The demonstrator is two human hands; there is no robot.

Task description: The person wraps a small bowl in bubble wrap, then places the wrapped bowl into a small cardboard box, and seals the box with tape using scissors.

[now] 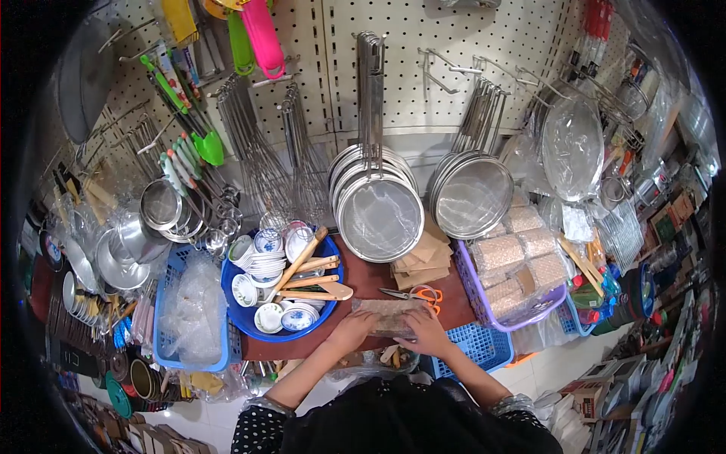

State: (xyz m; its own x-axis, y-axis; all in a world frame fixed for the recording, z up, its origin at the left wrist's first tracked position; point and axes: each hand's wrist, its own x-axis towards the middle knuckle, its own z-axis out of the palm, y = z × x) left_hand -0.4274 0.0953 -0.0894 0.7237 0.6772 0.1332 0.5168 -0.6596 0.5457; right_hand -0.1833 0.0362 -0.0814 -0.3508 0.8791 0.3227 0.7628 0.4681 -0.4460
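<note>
A bubble-wrapped package [389, 309], brownish inside its clear wrap, lies at the front edge of the reddish-brown table [363, 268]. My left hand [354, 331] grips its left end with bent fingers. At the right end, my right hand [425, 334] is closed around the wrap. What is inside the package cannot be made out. Just beyond it rest scissors [428, 296] with orange handles, blades pointing left. Brown paper pieces [423, 261] are stacked behind the scissors.
Left stands a blue basin [249, 327] of small patterned bowls and wooden utensils, beside a blue basket [227, 349] of clear plastic. A purple basket [484, 306] holds several wrapped packages. Round strainers [380, 219] hang ahead. An empty-looking blue basket [484, 342] sits near my right arm.
</note>
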